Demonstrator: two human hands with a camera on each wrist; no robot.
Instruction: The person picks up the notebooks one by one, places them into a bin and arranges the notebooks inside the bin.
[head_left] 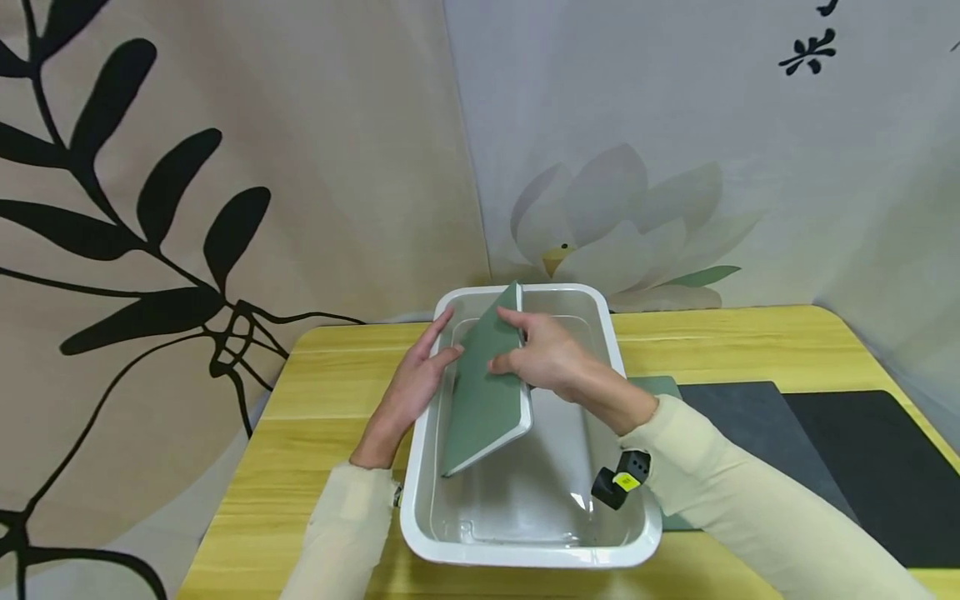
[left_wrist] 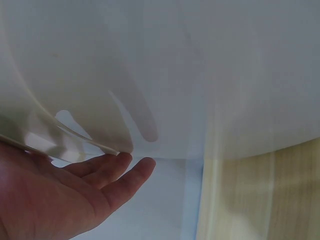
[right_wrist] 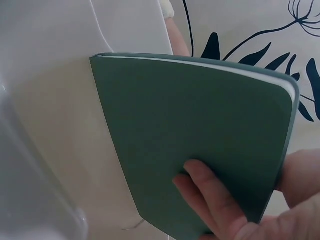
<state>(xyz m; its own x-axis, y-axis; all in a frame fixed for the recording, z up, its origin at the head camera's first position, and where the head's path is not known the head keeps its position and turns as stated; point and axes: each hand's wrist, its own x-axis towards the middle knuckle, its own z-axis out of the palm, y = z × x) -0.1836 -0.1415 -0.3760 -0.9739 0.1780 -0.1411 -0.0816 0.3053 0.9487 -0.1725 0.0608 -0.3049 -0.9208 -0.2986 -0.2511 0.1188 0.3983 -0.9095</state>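
A green notebook with white page edges stands tilted inside a white plastic basin. My right hand grips it by its right edge, the thumb on the near cover; in the right wrist view, fingers lie across the other cover. At the basin's left rim is my left hand, its thumb over the rim beside the notebook. In the left wrist view the left hand's fingers reach under the rim against the outer wall. Whether that thumb touches the notebook, I cannot tell.
The basin stands on a yellow wood-grain table. To its right lie a green flat item, a dark grey one and a black one, overlapping, partly under my right forearm. Behind the table hang patterned curtains.
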